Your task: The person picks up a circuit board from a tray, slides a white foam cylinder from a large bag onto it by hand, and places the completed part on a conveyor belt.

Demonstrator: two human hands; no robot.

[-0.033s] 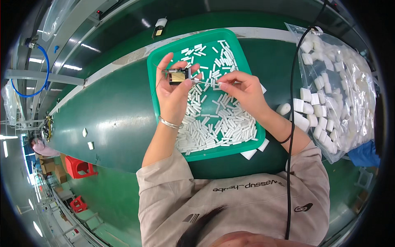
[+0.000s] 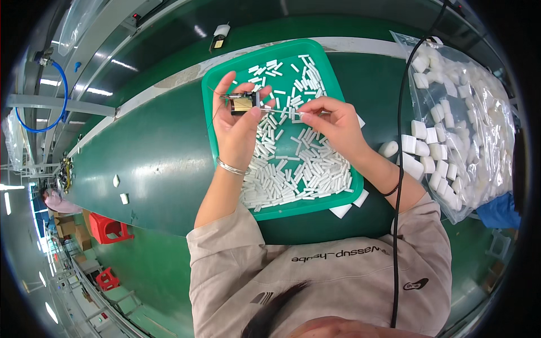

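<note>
Over the green tray [image 2: 332, 79], my left hand [image 2: 236, 127] is closed around a small black device [image 2: 242, 105] with a gold-coloured panel and thin wires at its left side. My right hand [image 2: 332, 121] pinches the end of a thin pale strand [image 2: 282, 111], which runs left to the device near my left thumb. I cannot make out whether the strand is a wire or a thin rod. Many short white sticks [image 2: 310, 169] lie loose in the tray beneath both hands, thickest toward its near side.
A clear plastic bag [image 2: 479, 141] of white foam-like pieces lies to the right, some spilling out beside a black cable [image 2: 399, 169]. Another small device [image 2: 220, 37] lies beyond the tray. Two white bits [image 2: 124, 199] rest on the green bench at left. Red stools [image 2: 107, 228] stand below.
</note>
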